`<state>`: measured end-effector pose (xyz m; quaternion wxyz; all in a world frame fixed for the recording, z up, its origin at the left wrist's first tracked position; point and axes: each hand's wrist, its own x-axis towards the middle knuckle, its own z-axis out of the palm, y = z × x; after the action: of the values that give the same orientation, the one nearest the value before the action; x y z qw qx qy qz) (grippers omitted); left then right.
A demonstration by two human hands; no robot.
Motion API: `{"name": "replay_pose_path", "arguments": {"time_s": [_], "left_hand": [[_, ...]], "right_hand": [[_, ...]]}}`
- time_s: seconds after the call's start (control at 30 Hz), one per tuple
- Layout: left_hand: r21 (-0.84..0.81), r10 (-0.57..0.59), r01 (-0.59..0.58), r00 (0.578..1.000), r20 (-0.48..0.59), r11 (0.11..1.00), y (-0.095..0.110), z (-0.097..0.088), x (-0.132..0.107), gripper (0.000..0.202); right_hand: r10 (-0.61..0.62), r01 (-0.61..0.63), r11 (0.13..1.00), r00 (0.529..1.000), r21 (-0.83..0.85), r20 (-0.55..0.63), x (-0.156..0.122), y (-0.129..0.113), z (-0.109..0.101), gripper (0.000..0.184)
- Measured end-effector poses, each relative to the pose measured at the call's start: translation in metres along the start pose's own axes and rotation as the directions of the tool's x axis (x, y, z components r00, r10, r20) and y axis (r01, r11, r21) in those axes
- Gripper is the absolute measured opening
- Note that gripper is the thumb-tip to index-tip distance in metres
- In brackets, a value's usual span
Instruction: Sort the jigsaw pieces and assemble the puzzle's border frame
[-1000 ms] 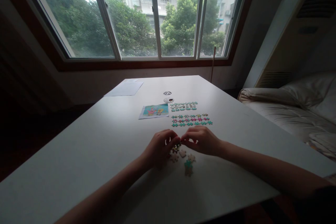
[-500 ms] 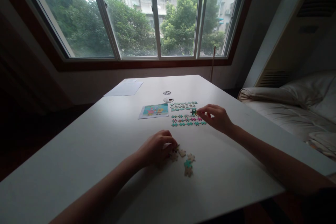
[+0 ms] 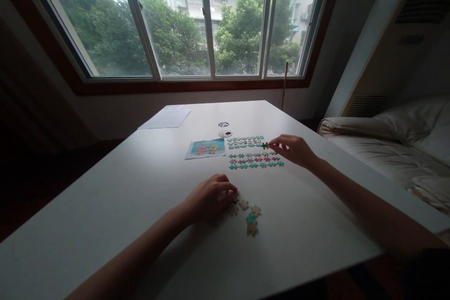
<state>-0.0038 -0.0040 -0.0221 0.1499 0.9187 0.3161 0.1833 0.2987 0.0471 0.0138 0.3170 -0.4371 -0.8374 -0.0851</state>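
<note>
My right hand [image 3: 294, 149] reaches out over the white table [image 3: 140, 187] and pinches a small green puzzle piece [image 3: 265, 146] at the right end of the rows of sorted puzzle pieces [image 3: 251, 153]. My left hand [image 3: 210, 199] rests curled on the table, its fingertips on a small cluster of loose pale and teal pieces [image 3: 248, 215]; whether it holds one is hidden. A colourful reference picture [image 3: 206, 147] lies flat to the left of the sorted rows.
A sheet of paper [image 3: 165, 118] lies at the table's far left. Two small round objects [image 3: 225, 133] sit beyond the pieces. Windows run along the far wall, and a bed with a pillow [image 3: 386, 140] stands to the right.
My right hand left the loose cluster near my left hand, carried a green piece up to the sorted rows, then shifted it to the upper right end. My left hand stayed put.
</note>
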Motion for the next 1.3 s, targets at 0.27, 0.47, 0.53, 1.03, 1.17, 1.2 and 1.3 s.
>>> {"name": "replay_pose_path", "arguments": {"time_s": [0.27, 0.47, 0.53, 1.03, 1.17, 1.2, 1.3], "left_hand": [[-0.002, -0.003, 0.003, 1.0, 0.014, 1.0, 0.0, -0.004, -0.004, 0.019], [-0.006, -0.001, 0.001, 1.0, 0.013, 1.0, 0.0, -0.004, -0.002, 0.019], [-0.007, -0.001, 0.001, 1.0, 0.01, 1.0, 0.0, -0.004, -0.002, 0.019], [-0.014, 0.002, -0.002, 1.0, 0.008, 1.0, 0.004, -0.007, 0.0, 0.019], [-0.018, 0.0, 0.0, 1.0, 0.004, 1.0, 0.003, -0.007, -0.001, 0.018], [-0.019, -0.001, 0.001, 1.0, 0.004, 1.0, 0.003, -0.007, -0.001, 0.018], [-0.014, -0.002, 0.002, 1.0, 0.01, 1.0, 0.002, -0.007, -0.002, 0.018]], "right_hand": [[0.337, -0.352, 0.936, 0.875, -0.022, 0.347, -0.018, 0.085, 0.011, 0.024], [0.321, -0.326, 0.943, 0.848, -0.062, 0.421, -0.023, 0.093, 0.014, 0.022], [0.317, -0.309, 0.947, 0.868, -0.083, 0.383, -0.022, 0.09, 0.015, 0.022], [0.182, -0.196, 0.98, 0.946, 0.029, 0.267, -0.02, 0.058, 0.032, 0.019], [0.174, -0.193, 0.98, 0.951, 0.051, 0.254, -0.019, 0.06, 0.032, 0.02], [0.181, -0.199, 0.979, 0.952, 0.051, 0.248, -0.019, 0.062, 0.032, 0.021], [0.231, -0.239, 0.971, 0.945, 0.004, 0.233, -0.02, 0.068, 0.029, 0.021]]}}
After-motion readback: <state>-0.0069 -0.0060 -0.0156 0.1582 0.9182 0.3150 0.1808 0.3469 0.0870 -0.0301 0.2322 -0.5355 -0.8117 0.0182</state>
